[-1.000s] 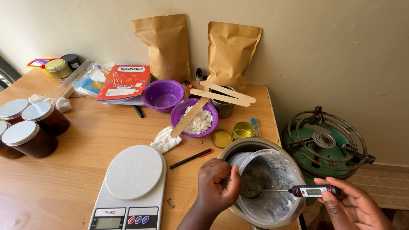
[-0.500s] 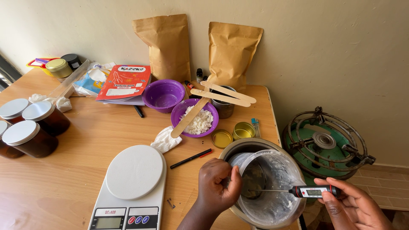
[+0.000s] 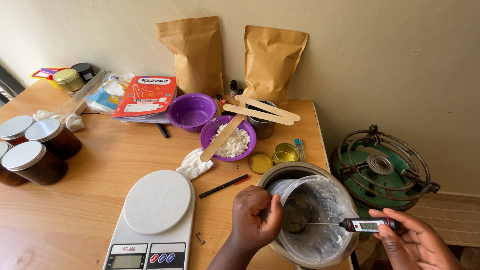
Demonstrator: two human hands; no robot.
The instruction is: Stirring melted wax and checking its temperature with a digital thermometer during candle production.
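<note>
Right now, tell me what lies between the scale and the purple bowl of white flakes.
Head view: a crumpled white tissue lies between scale and bowl.

Left hand (image 3: 255, 215) comes up from the bottom edge, forearm angled up and right, wrist straight. Fingers curled into a loose fist, knuckles up, thumb pressed along the forefinger, pinching something small that the fist hides. It sits at the left rim of the metal pot (image 3: 280, 172). Right hand (image 3: 417, 245) is right of the pot, low, palm half up, fingers (image 3: 395, 216) extended left, fingertips and thumb clamped on a probe thermometer (image 3: 367, 225).
</note>
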